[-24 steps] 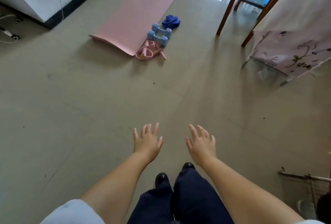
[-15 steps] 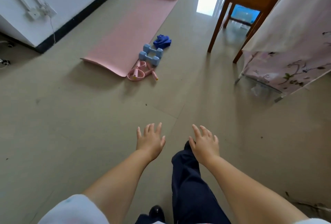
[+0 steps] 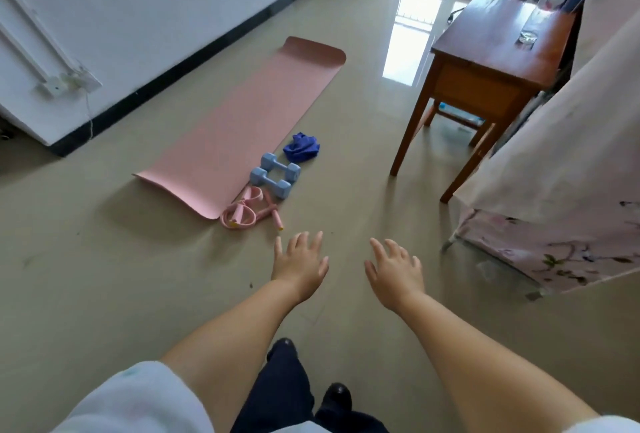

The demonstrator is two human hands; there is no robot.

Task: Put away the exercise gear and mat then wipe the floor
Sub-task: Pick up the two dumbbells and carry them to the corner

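hands: left hand [image 3: 300,264] and right hand [image 3: 394,268] spread, empty, over bare floor [image 3: 104,276]
gear: dumbbells [image 3: 275,174], pink rope [image 3: 247,209], blue cloth [image 3: 302,150] beside flat mat [image 3: 242,127]
risk: tripping on rope; dumbbells rolling

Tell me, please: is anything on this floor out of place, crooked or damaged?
Nothing looks damaged or spilled. The pink mat lies unrolled, and its near corner curls up slightly. Beside its edge lie two blue dumbbells, a crumpled blue cloth and a pink resistance band. Both hands are empty.
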